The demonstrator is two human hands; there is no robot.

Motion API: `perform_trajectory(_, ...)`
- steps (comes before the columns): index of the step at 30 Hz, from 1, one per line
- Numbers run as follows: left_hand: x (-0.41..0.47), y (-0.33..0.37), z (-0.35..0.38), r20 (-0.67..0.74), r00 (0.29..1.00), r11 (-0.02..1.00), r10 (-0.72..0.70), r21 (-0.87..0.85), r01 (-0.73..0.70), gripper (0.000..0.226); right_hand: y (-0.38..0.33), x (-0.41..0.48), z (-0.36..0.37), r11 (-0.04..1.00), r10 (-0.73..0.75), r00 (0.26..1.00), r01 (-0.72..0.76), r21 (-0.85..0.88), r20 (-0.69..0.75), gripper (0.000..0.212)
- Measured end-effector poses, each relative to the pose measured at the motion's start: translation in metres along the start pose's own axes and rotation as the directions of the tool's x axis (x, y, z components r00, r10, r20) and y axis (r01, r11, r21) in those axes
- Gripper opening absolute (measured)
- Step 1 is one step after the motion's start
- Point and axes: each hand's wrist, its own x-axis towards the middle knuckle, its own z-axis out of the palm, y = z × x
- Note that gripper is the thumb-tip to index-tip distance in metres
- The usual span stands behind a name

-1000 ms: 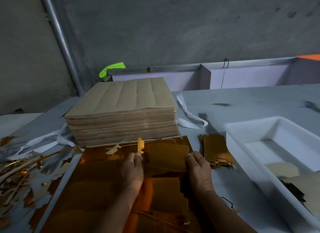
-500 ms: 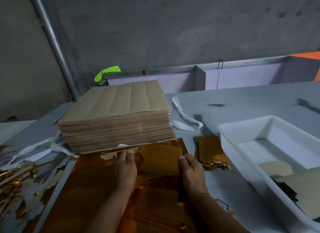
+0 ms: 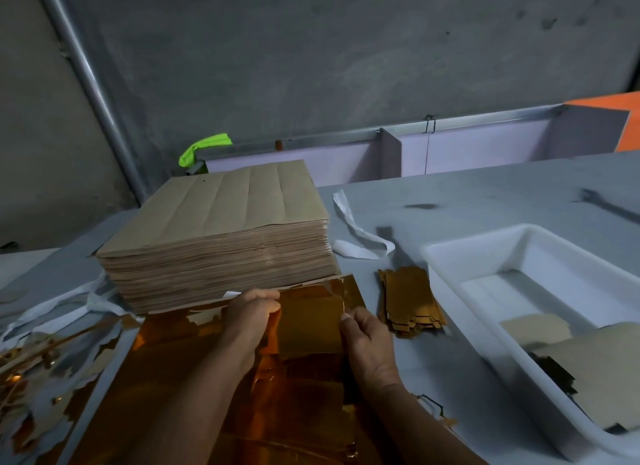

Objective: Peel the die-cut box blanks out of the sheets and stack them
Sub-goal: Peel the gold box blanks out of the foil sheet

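A shiny gold die-cut sheet [image 3: 194, 388] lies on the table in front of me. Both hands hold a gold box blank [image 3: 310, 321] at the sheet's far end. My left hand [image 3: 251, 312] grips its left edge and my right hand [image 3: 369, 340] pinches its right edge. Just right of my hands lies a small stack of peeled gold blanks [image 3: 410, 302]. Behind the sheet stands a tall pile of brown-backed sheets [image 3: 221, 229].
A white plastic tray [image 3: 485, 253] with a few brown and gold pieces sits at the right. Gold and white scrap strips [image 3: 41, 357] pile up at the left. A white paper strip [image 3: 360, 239] lies behind the blank stack. The grey table [image 3: 485, 194] ends at a wall rail.
Both hands have stayed on the gold blank and worked it at the sheet's far end. A small upright gold tab seen earlier no longer sticks up. The camera has shifted slightly.
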Motion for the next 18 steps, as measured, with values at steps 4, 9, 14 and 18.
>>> perform_trajectory(4,0.004,0.002,-0.007,-0.049,0.999,1.0,-0.011,-0.027,0.01,0.022,0.0,0.0,0.0,0.999,-0.033,0.999,0.033,0.015,-0.038,0.037)
perform_trajectory(9,0.007,0.009,-0.005,-0.143,0.989,0.994,-0.033,-0.112,0.017,0.019,-0.005,-0.002,-0.001,0.997,-0.041,0.998,0.044,0.066,-0.047,0.028)
perform_trajectory(14,0.001,0.017,0.012,-0.158,0.982,0.975,-0.103,-0.21,0.069,0.015,-0.001,-0.002,0.0,0.995,-0.04,0.999,0.04,-0.09,0.002,0.028)
perform_trajectory(18,-0.006,0.027,0.031,-0.078,0.986,0.956,-0.148,-0.266,0.122,0.013,0.001,0.0,0.001,0.982,-0.031,0.999,0.035,-0.184,0.026,0.023)
